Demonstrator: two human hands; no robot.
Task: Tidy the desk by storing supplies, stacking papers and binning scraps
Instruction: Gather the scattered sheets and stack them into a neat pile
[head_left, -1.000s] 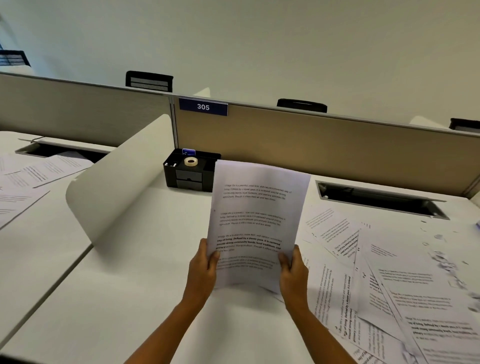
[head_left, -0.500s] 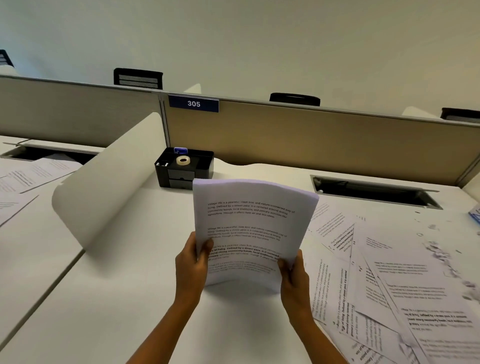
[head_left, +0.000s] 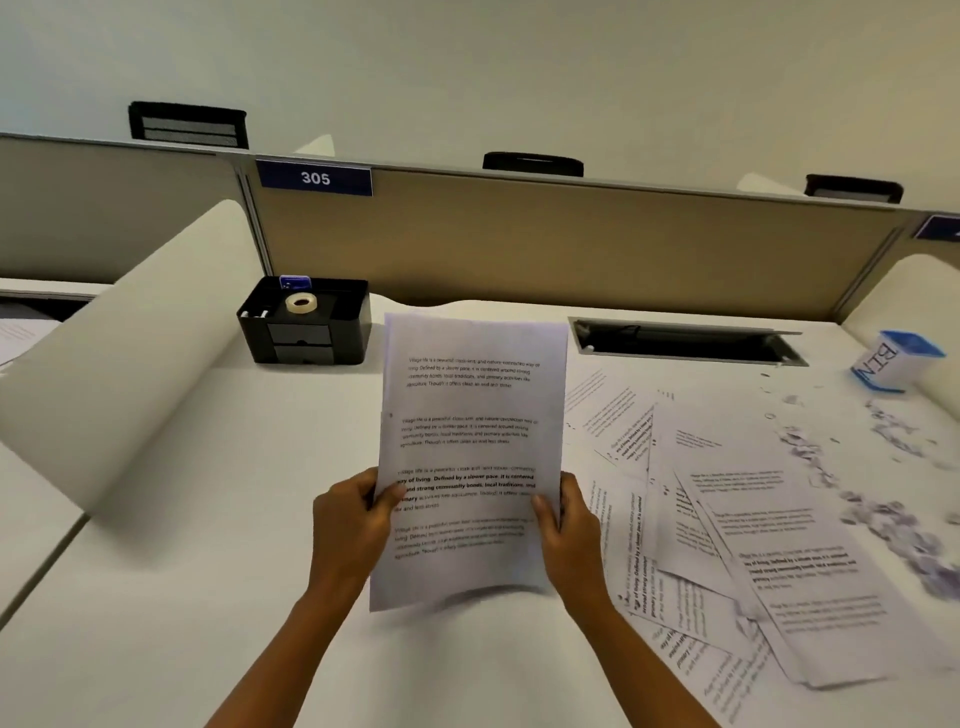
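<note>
A stack of printed papers (head_left: 470, 415) stands upright above the white desk (head_left: 208, 597), its lower edge close to the surface. My left hand (head_left: 348, 525) grips the stack's left edge and my right hand (head_left: 569, 525) grips its right edge, thumbs on the front. Several loose printed sheets (head_left: 727, 545) lie scattered on the desk to the right. Small paper scraps (head_left: 883, 499) are strewn at the far right. A black organiser (head_left: 306, 332) with a roll of tape (head_left: 301, 303) on top sits at the back left.
A small white and blue box marked BIN (head_left: 893, 361) stands at the back right. A cable slot (head_left: 685, 343) is cut into the desk behind the sheets. A curved white divider (head_left: 135, 364) rises on the left, a beige partition (head_left: 571, 244) along the back.
The stack, bowed over at its top half a second ago, is straight and upright again, and both hands still hold its sides. The view has shifted right, bringing the BIN box into sight.
</note>
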